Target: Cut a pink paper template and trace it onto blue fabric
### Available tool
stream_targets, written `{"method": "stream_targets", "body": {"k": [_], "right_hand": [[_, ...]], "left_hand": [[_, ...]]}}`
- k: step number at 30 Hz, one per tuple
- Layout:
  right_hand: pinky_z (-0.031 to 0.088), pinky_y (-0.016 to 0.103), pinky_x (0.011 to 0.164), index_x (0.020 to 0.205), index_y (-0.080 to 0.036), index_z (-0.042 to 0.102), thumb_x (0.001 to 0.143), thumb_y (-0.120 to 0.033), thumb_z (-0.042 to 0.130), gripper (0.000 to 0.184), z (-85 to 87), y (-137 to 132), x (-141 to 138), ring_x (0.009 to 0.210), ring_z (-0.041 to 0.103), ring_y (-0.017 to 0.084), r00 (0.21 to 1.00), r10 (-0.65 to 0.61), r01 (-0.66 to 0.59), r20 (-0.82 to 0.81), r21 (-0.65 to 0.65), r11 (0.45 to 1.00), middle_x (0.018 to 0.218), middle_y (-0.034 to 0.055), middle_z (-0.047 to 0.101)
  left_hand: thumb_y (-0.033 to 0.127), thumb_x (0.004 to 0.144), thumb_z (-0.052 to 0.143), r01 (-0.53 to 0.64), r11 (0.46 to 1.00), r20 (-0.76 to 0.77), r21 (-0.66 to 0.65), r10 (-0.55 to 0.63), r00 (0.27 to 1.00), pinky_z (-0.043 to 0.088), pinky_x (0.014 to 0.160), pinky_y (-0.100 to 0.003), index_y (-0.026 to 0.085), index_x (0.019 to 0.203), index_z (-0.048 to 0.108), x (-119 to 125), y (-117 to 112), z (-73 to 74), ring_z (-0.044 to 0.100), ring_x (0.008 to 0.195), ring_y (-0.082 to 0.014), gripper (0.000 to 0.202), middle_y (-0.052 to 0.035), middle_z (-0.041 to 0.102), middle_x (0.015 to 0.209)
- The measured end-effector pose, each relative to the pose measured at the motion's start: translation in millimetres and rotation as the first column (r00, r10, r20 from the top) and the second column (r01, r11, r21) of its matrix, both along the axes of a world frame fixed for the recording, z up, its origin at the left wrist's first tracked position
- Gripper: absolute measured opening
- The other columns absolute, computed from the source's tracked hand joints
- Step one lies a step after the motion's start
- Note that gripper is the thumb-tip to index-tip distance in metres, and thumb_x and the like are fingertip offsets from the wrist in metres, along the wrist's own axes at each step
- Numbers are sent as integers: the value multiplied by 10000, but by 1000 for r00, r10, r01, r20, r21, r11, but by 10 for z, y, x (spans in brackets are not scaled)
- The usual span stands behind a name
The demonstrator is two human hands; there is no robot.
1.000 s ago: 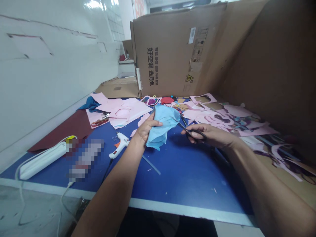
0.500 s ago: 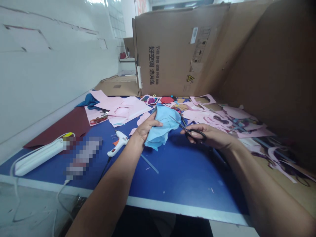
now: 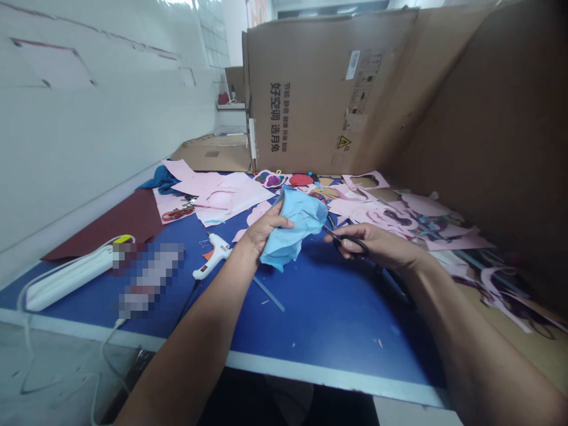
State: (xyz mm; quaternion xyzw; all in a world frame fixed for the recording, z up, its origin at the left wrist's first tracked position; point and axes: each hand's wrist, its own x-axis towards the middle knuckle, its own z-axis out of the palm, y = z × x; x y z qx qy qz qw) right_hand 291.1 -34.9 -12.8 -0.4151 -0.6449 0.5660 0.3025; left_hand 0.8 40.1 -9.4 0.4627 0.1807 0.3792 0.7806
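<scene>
Light-blue cloth (image 3: 290, 231), crumpled and layered, is gripped at its left side by my left hand (image 3: 268, 228), the thumb lying over its front. My right hand (image 3: 364, 242) has its fingers in the handles of black scissors (image 3: 339, 238). The scissor blades reach left to the right-hand part of the cloth and overlap it; whether they are between its layers I cannot tell. Both hands are above the blue table (image 3: 328, 319). A white hot glue gun (image 3: 215, 257) lies left of my left forearm, with a clear glue stick (image 3: 269, 294) on the table to its right.
Pink sheets (image 3: 239, 192) and pink offcuts (image 3: 377, 213) cover the back and right of the table. A large cardboard box (image 3: 319, 106) stands behind. On the left are a white power strip (image 3: 73, 278), its cable and a dark red sheet (image 3: 110, 228).
The scissor blades lie slightly differently against the cloth, whose right edge has shifted a little to the right. Both hands keep nearly the same place. The camera view has moved slightly.
</scene>
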Motion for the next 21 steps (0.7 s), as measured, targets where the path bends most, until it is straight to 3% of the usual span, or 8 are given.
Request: {"method": "stream_targets", "body": {"k": [10,21], "right_hand": [[409,295,702,1268,-201,820,844,-703,902,662,23,-23,-12,761,575,170,998,53,-53,23,1,999,843,31,708],[388,298,689,1204,-208,830,846,-689,907,604,49,-14,-17,761,571,170,997,76,-76,20,-1,997,841,25,706]], "left_hand": [[56,609,784,38,999,-7,16,-38,999,604,657,-254,320,1631,563,22,-13,1,804,783,-211,1079,-16,835,982],[60,599,794,54,999,-47,-3,-54,997,608,665,-271,297,1678,492,31,-60,9,822,842,-242,1145,-65,841,1124]]}}
